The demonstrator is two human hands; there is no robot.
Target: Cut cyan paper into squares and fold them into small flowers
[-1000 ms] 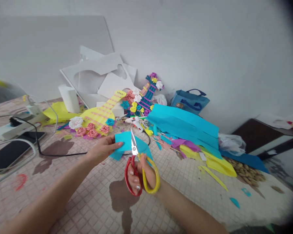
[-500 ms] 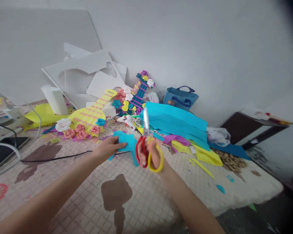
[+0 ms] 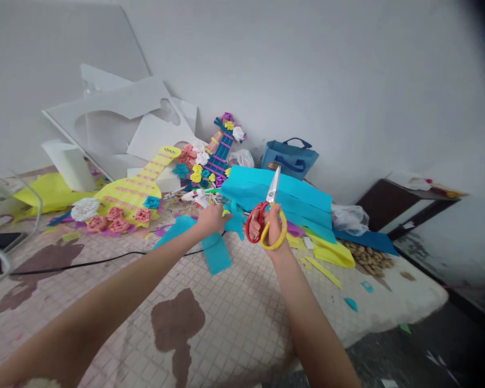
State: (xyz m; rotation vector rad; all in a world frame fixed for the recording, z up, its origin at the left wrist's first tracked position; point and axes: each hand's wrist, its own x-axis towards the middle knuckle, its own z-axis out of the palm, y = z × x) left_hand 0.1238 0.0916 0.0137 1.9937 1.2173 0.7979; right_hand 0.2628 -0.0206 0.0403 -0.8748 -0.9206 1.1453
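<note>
My right hand (image 3: 271, 225) is wrapped round a pair of scissors (image 3: 274, 189) with one red and one yellow handle loop. Their silver blades point upward, almost together, before the large turquoise sheet. To the left, my left hand (image 3: 211, 220) has its fingers closed at a small turquoise paper piece (image 3: 236, 220). The fingertips are partly hidden by the back of the hand. Below that hand a turquoise paper strip (image 3: 217, 256) lies on the table, and another turquoise piece (image 3: 173, 230) shows to its left.
Behind my hands lie a white glue gun (image 3: 195, 196), a folded turquoise sheet (image 3: 281, 194) and yellow paper strips (image 3: 333, 253). A yellow guitar cutout (image 3: 131, 191) with paper flowers is at left. A black cable (image 3: 105, 261) crosses the table. Peanuts (image 3: 369, 258) lie at right.
My left hand has moved right and forward, from the turquoise paper at left to a smaller piece. The scissors have shifted right and up in my right hand. The view has turned slightly right.
</note>
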